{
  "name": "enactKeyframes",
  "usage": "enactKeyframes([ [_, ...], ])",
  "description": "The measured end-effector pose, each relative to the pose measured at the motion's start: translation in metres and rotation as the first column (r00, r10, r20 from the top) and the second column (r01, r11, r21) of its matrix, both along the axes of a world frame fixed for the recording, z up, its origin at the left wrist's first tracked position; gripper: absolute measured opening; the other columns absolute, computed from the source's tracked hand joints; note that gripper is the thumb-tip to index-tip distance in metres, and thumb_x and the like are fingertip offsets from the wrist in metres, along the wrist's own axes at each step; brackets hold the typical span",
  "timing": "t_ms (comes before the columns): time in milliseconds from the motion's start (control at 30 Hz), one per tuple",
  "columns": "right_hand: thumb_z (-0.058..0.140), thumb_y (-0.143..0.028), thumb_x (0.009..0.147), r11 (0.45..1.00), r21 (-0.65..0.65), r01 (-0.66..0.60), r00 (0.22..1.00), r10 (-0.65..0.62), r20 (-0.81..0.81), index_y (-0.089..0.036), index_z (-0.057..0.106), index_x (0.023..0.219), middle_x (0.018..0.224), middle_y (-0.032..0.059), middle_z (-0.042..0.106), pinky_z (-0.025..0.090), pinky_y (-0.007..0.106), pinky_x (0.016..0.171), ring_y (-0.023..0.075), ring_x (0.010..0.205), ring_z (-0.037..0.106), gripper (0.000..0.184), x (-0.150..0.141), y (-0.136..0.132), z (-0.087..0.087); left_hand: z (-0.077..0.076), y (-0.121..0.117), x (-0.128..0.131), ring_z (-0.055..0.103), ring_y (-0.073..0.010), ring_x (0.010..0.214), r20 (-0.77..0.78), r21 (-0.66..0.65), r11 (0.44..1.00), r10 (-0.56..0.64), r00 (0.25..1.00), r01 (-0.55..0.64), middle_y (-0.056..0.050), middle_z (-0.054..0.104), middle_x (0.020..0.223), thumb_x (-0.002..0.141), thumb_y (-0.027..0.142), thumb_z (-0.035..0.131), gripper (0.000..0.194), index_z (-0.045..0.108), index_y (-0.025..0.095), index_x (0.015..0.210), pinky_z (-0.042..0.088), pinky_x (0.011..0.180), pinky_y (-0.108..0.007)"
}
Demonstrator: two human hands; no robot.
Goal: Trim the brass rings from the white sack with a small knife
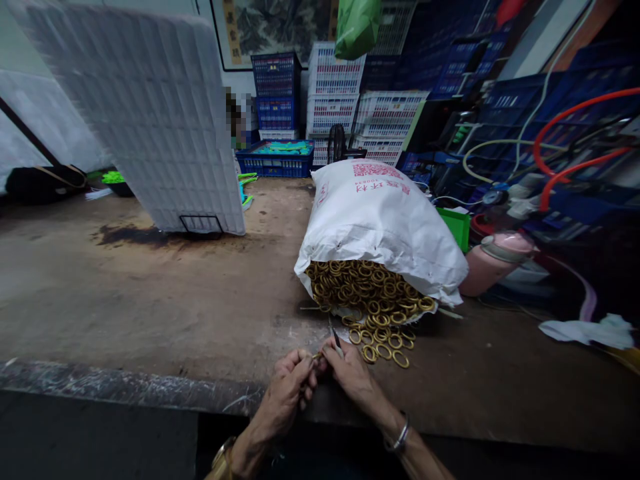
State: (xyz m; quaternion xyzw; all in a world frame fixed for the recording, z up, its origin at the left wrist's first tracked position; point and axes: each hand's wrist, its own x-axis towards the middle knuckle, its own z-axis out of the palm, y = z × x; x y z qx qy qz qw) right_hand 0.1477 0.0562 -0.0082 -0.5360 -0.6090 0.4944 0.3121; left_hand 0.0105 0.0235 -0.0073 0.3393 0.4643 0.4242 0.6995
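Note:
At the table's front edge my two hands meet. My left hand [289,385] is closed, its thumb and fingertips pinching a small gold-coloured ring [316,357], mostly hidden by the fingers. Touching the ring from the other side, my right hand [354,375] is closed around a small knife [337,339], whose dark pointed blade sticks up past the thumb. Just beyond lies a white woven sack [380,213] on its side, mouth towards me. Many gold-coloured rings [370,287] fill the opening, and several loose rings [384,351] have spilled onto the table.
A tall white ribbed panel [165,127] stands on the wooden table [150,300] at the left. Stacked crates [333,87] and a blue crate [275,163] are behind. To the right are a pink bottle [495,263], an orange hose [547,150] and a white cloth [590,330].

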Motion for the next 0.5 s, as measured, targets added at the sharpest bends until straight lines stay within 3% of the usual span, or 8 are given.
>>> enactKeyframes([
  [100, 0.037, -0.021, 0.077, 0.986, 0.145, -0.085, 0.957, 0.040, 0.288, -0.019, 0.049, 0.068, 0.059, -0.0011, 0.052, 0.032, 0.021, 0.055, 0.0122, 0.056, 0.047, 0.016, 0.002, -0.004, 0.002, 0.002, 0.000, 0.001, 0.035, -0.0029, 0.038, -0.031, 0.023, 0.999, 0.032, 0.999, -0.032, 0.006, 0.046, 0.054, 0.075, 0.049, 0.054, 0.033, 0.046, 0.018, 0.069, 0.023, 0.036, -0.014],
  [200, 0.038, -0.008, 0.066, 0.965, 0.149, -0.214, 0.850, 0.110, 0.515, -0.020, 0.054, 0.078, 0.064, -0.0004, 0.057, 0.029, 0.022, 0.056, 0.0131, 0.059, 0.051, 0.023, 0.002, -0.010, 0.004, 0.006, 0.000, 0.003, 0.036, -0.0030, 0.039, -0.077, 0.028, 0.999, 0.037, 0.996, -0.035, 0.006, 0.047, 0.055, 0.075, 0.049, 0.053, 0.033, 0.045, 0.018, 0.069, 0.024, 0.037, -0.014],
  [367, 0.037, -0.005, 0.063, 0.935, 0.185, -0.302, 0.789, 0.136, 0.599, -0.020, 0.054, 0.088, 0.070, 0.0011, 0.061, 0.028, 0.022, 0.057, 0.0137, 0.063, 0.053, 0.034, 0.001, -0.014, 0.000, 0.008, -0.001, 0.003, 0.034, -0.0032, 0.039, -0.135, 0.042, 0.999, 0.035, 0.990, -0.029, 0.007, 0.045, 0.054, 0.075, 0.049, 0.053, 0.032, 0.043, 0.018, 0.070, 0.023, 0.036, -0.014],
  [500, 0.037, -0.003, 0.062, 0.939, 0.128, -0.320, 0.729, 0.158, 0.666, -0.018, 0.053, 0.090, 0.067, 0.0018, 0.061, 0.027, 0.022, 0.055, 0.0141, 0.061, 0.054, 0.036, 0.000, -0.013, 0.000, 0.003, -0.004, 0.000, 0.035, -0.0034, 0.040, -0.138, 0.117, 0.993, 0.038, 0.990, -0.022, 0.006, 0.045, 0.052, 0.073, 0.049, 0.055, 0.034, 0.044, 0.018, 0.066, 0.024, 0.037, -0.015],
])
